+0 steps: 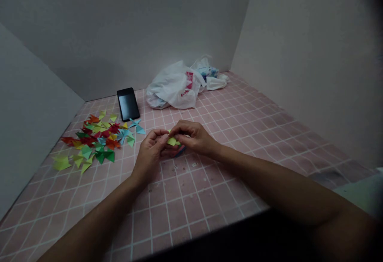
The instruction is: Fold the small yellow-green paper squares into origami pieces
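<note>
The left hand (pixel 149 152) and right hand (pixel 195 137) both pinch a yellow paper (pixel 171 141) over the table (pixel 188 202). Folded papers (pixel 102 140) lie at nine o'clock from it; at twelve, a plastic bag (pixel 170 86) bears red print (pixel 189 80) too blurred to read.

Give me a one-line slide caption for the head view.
Left hand and right hand hold a yellow paper above a pink grid-patterned surface, with colourful folded paper pieces lying to the left.

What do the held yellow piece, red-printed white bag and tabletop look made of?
Yellow piece: probably paper, matte; flat faces, crisp edges.
White bag: likely thin plastic film, smooth; crumpled, partly see-through.
Tabletop: dull pink covering, white grid; wavy lines suggest a vinyl-like sheet, exact material unclear.
</note>
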Available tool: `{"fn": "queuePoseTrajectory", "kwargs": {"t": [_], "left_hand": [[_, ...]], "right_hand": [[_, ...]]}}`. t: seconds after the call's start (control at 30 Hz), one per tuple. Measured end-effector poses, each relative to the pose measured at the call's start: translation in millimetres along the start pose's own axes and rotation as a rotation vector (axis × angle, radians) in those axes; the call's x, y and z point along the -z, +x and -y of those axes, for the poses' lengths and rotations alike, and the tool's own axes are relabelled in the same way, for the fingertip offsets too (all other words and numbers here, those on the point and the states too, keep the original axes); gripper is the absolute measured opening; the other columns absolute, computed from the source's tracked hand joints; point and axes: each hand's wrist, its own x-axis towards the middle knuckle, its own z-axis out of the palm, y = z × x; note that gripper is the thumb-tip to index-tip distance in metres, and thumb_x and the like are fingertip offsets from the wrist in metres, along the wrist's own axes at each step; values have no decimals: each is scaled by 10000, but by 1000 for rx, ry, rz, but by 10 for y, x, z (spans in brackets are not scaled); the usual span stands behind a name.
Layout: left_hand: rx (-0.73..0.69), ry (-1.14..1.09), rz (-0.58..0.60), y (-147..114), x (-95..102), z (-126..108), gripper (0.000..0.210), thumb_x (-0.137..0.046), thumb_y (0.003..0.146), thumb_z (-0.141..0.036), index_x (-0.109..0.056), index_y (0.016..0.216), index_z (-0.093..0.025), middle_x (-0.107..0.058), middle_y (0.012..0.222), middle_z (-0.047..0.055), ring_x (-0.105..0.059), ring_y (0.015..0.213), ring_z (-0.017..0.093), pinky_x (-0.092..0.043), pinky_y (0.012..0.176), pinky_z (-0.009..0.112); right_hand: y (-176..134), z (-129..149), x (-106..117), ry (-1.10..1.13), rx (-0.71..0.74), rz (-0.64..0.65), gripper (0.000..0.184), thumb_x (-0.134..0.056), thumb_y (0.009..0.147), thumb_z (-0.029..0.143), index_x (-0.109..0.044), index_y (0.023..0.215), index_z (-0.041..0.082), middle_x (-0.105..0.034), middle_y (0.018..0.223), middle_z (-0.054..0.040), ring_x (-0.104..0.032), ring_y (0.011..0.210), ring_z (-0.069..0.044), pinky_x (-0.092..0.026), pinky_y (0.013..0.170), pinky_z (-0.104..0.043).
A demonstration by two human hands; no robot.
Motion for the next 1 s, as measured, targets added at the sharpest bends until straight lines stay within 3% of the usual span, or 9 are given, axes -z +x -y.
{"fn": "queuePoseTrajectory", "kwargs": {"t": [0.23,0.43,0.6,0.8,1.0], "left_hand": [[-135,65,-21,6,2,27,312,-769,767,-324,-581,967,-173,-712,726,-16,-718,597,140,-602,591,247],[-219,104,-35,-7,8,37,265,-751,790,-308,-601,958,-168,-706,751,-20,-716,592,123,-608,608,236],[-235,111,-44,0,9,46,248,-746,792,-306,-606,943,-168,-692,763,-27,-715,583,117,-613,605,236],[-230,134,-46,3,21,48,247,-735,799,-311,-602,955,-172,-686,750,-24,-719,590,127,-617,612,244],[-215,121,-40,6,24,50,249,-732,802,-309,-602,962,-169,-691,746,-24,-721,593,133,-617,621,255]], "right_hand": [[10,-15,-42,345,-209,-17,116,-637,755,166,-625,870,165,-621,820,6,-580,741,-117,-472,687,-258],[9,24,-55,449,-307,-34,145,-678,723,187,-588,835,165,-582,784,22,-558,702,-103,-464,643,-242],[3,6,-48,420,-268,-24,123,-669,730,177,-589,823,167,-577,775,24,-545,703,-104,-454,650,-248],[-3,-20,-37,241,-116,-17,56,-614,772,132,-600,816,163,-587,780,12,-542,722,-109,-446,667,-253],[-9,-14,-24,118,-35,-9,105,-571,804,119,-644,861,167,-629,833,-7,-582,767,-120,-470,709,-264]]}}
